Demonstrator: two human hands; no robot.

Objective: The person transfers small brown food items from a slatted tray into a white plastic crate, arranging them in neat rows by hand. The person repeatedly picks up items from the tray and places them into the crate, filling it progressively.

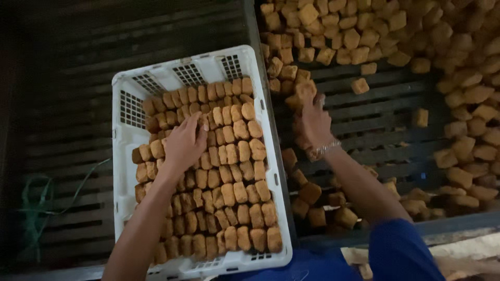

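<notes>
The right hand [315,122], its grip clenched on fried tofu cubes [304,89] over the slatted rack [375,117], lies right of the white crate [125,156], where the left hand [185,143] rests flat and released on packed rows.

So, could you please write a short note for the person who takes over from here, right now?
Left hand: palm down on the rows of golden-brown fried cubes inside the white slotted plastic crate, holding nothing that I can see.
Right hand: on the dark slatted wooden tray beside the crate, fingers closed on one loose brown cube.
Done: the crate is mostly filled with neat rows; a gap shows at its far end.
Left: a big heap of loose cubes lies on the tray, at its far and right sides.
</notes>
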